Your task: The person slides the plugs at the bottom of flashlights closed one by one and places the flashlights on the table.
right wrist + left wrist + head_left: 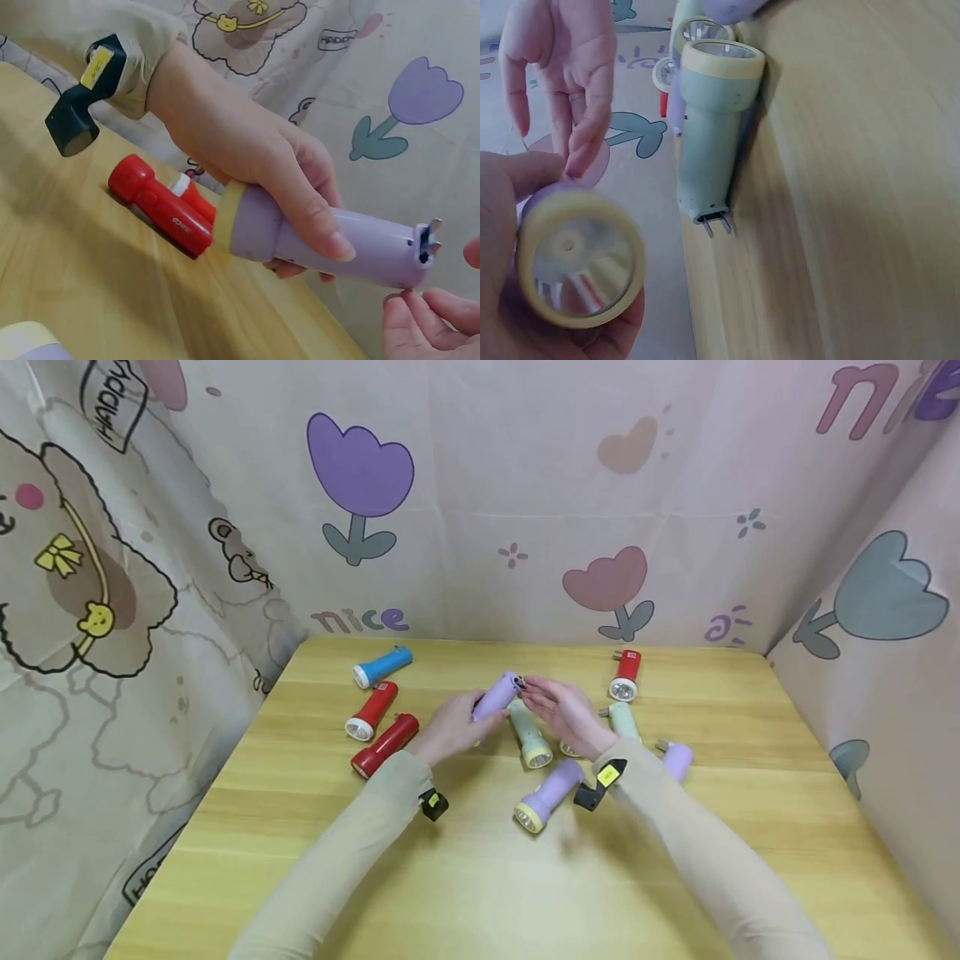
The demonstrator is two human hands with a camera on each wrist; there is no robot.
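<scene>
My left hand grips a purple flashlight with a cream head, its thumb along the barrel. In the right wrist view the two-pronged plug sticks out of the tail end, pointing toward my right hand. The fingertips of that hand are right at the lower edge of the tail. In the left wrist view the flashlight's lens faces the camera, and the right hand's fingers are loosely bent beyond it. Under the hands lies a pale green flashlight with its prongs out.
Another purple flashlight lies in front of the right wrist. To the left are a blue flashlight, a red one and a dark red one. To the right are red, green and purple flashlights, partly behind the sleeve.
</scene>
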